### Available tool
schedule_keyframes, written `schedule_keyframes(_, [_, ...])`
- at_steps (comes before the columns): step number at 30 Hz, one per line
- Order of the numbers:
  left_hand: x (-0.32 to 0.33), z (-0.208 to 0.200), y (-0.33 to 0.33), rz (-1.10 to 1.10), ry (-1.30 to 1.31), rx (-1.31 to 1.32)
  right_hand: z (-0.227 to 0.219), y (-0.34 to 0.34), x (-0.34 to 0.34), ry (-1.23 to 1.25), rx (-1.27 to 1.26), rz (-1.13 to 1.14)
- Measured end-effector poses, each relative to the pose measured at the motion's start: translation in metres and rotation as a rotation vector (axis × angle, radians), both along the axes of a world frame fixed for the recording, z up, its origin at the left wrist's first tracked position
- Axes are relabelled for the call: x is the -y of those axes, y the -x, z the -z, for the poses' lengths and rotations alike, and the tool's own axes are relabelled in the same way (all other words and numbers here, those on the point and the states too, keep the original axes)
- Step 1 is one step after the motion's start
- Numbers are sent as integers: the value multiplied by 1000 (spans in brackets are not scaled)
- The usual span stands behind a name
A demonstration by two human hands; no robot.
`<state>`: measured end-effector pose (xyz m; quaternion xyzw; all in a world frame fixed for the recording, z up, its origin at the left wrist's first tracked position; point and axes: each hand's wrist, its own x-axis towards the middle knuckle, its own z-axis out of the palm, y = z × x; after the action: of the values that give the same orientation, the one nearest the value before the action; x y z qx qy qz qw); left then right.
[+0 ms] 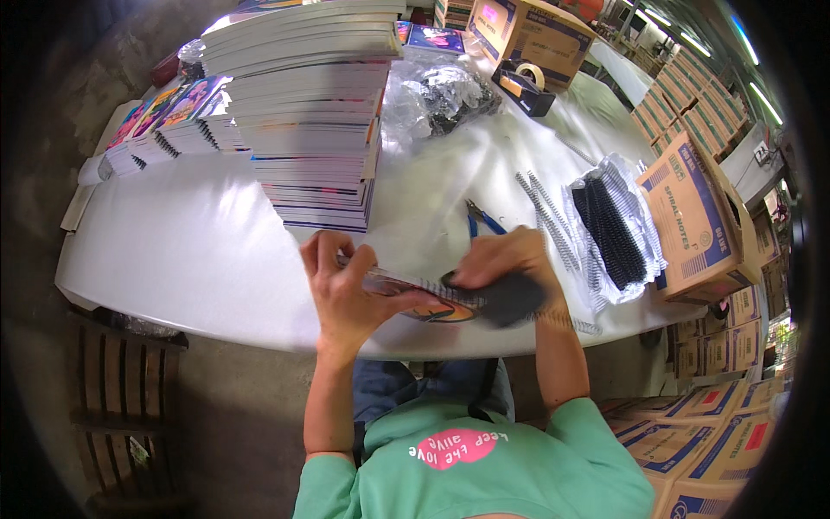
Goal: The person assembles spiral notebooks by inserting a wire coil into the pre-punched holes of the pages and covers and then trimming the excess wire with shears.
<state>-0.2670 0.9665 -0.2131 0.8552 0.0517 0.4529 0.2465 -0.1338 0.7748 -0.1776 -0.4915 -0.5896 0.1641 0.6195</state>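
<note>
My left hand (337, 281) grips a notebook (454, 310) with a colourful cover, fingers on top and thumb along its near side. A wire-like spiral coil (569, 324) runs along the notebook's edge, and its loose end sticks out to the right past my right wrist. My right hand (510, 255) is closed at the notebook's right end, thumb toward the coil. A dark, rounded thing (516, 301), smeared by motion, is at this hand; its kind is unclear. Blue-handled pliers (486, 220) lie just beyond my right hand.
A tall stack of notebooks (311, 130) stands at the far left, with bound notebooks (177, 125) beside it. Dark coils (609, 229) lie on plastic wrap to the right, near a cardboard box (692, 221). Farther back are crumpled plastic (441, 95) and a tape dispenser (525, 86).
</note>
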Motion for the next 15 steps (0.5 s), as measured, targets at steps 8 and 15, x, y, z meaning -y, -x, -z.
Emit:
schedule_keyframes(8, [11, -1, -9, 51, 52, 112, -1, -24, -18, 469, 249, 258])
schedule_keyframes(15, [15, -3, -9, 50, 44, 104, 10, -25, -17, 492, 308, 488])
